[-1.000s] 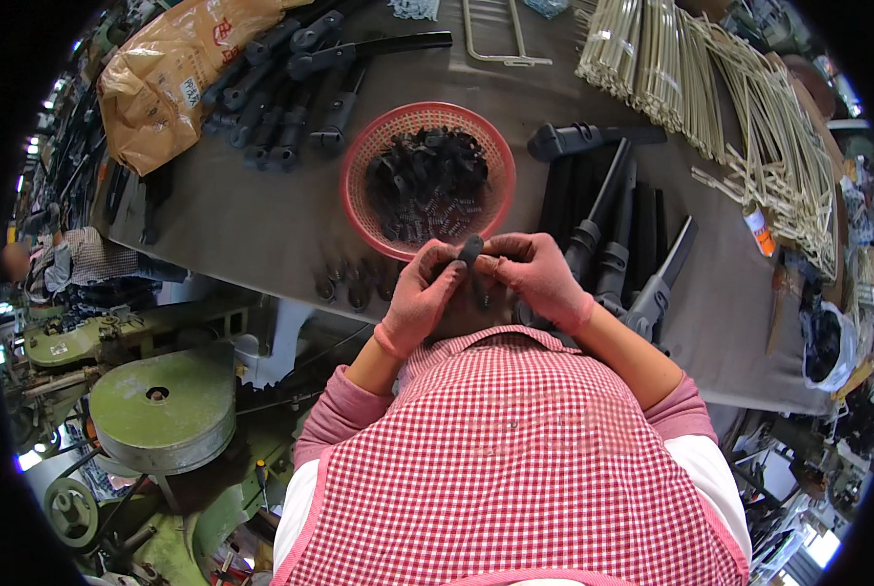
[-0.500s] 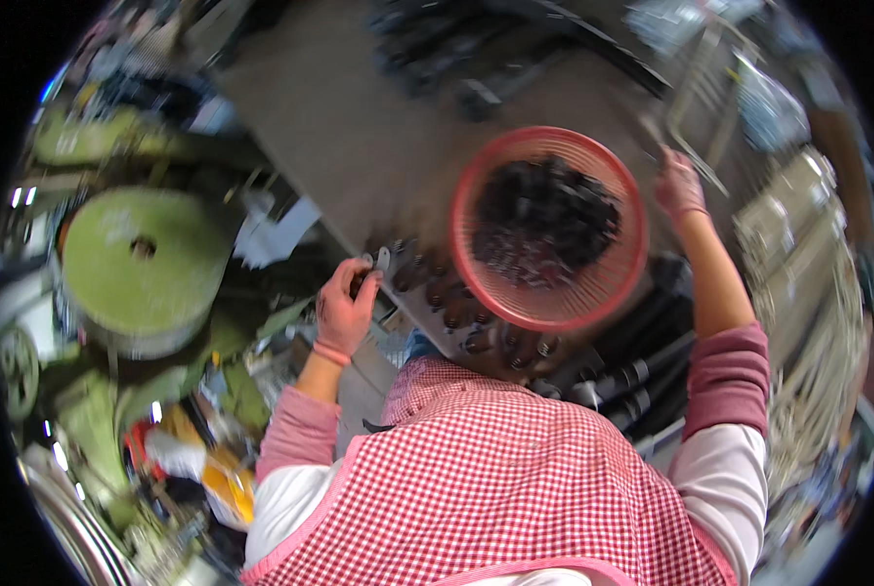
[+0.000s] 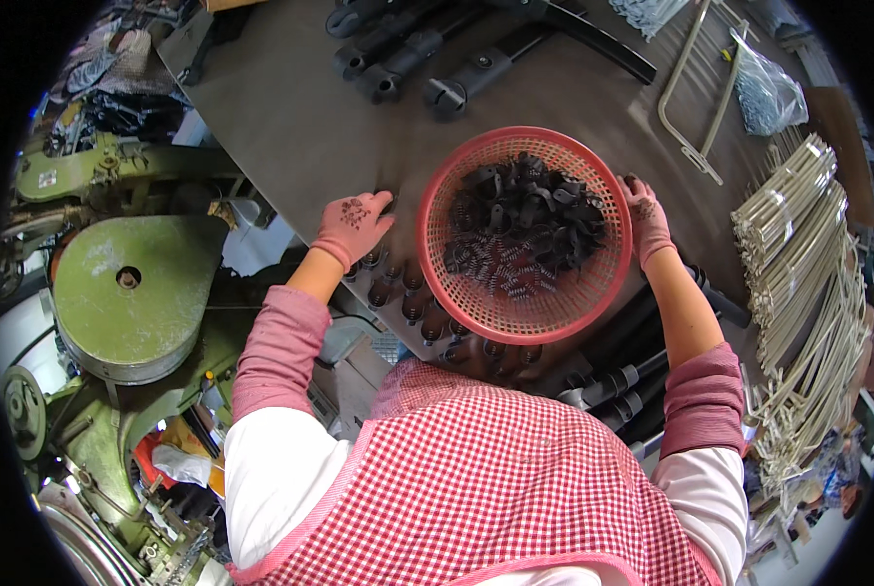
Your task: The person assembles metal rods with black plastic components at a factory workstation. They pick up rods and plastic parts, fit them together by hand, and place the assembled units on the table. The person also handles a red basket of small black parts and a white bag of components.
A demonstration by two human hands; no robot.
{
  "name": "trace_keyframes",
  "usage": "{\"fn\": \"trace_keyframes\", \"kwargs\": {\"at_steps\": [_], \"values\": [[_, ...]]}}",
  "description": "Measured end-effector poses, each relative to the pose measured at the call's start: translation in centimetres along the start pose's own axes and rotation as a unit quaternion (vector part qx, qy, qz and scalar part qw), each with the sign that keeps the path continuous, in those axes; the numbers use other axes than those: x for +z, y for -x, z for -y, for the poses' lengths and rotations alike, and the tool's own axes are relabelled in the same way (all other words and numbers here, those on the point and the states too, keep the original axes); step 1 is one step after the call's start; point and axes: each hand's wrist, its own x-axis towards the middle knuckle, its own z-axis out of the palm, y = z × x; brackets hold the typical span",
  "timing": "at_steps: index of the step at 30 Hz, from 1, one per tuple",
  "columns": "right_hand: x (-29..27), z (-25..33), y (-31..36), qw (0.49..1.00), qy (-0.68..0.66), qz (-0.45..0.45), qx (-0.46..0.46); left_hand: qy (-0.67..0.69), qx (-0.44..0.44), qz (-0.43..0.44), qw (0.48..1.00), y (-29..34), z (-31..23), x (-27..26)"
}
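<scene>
A round pink-red plastic basket [image 3: 608,303] stands on the table, holding black plastic clips [image 3: 544,200] and small coil springs [image 3: 505,273]. My right hand [image 3: 652,223], in a pink glove, is at the basket's right side, its bent fingers against the rim. To the left of the basket my left hand [image 3: 355,227], in a patterned pink glove, is low over the table with its fingers closed. A small dark part shows at its fingertips, mostly hidden. Several dark clips with springs [image 3: 412,305] are lined up along the near table edge, below that hand.
Black tubular parts with clamp ends [image 3: 456,90] lie at the far side; more black tubes [image 3: 618,381] lie near my right forearm. Bundled metal rods [image 3: 798,264], a bent metal frame [image 3: 686,93] and a clear bag [image 3: 769,93] are at right. A green machine [image 3: 134,293] stands left.
My left hand has moved farther over the table, away from its edge. My right hand has come in and down to the basket rim. The view is sharper and slightly shifted.
</scene>
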Motion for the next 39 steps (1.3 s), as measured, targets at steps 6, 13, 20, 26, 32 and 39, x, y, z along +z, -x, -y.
{"fn": "trace_keyframes", "kwargs": {"at_steps": [6, 13, 20, 26, 32, 39], "values": [[-3.3, 0.2, 1.3, 0.962, -0.138, 0.1, 0.211, -0.089, 0.175, -0.086, 0.977, -1.0, -10.2, 0.3], [-14.2, 4.0, 6.4, 0.722, -0.532, -0.158, 0.414, -0.078, 0.069, 0.09, 0.99, -3.3, -13.6, 0.5], [-25.5, 15.2, 11.0, 0.538, -0.739, -0.228, 0.336, 0.65, 0.107, 0.025, 0.752, 4.7, -18.0, -6.5], [-31.5, 21.4, 12.3, 0.472, -0.773, -0.308, 0.292, 0.795, 0.139, 0.141, 0.573, 11.7, -22.4, -11.6], [-33.4, 23.2, 15.1, 0.477, -0.78, -0.252, 0.317, 0.753, 0.176, 0.193, 0.603, 13.5, -22.8, -11.5], [-30.4, 26.0, 17.9, 0.605, -0.627, -0.321, 0.371, 0.716, 0.167, 0.249, 0.63, 12.2, -25.8, -7.2]]}}
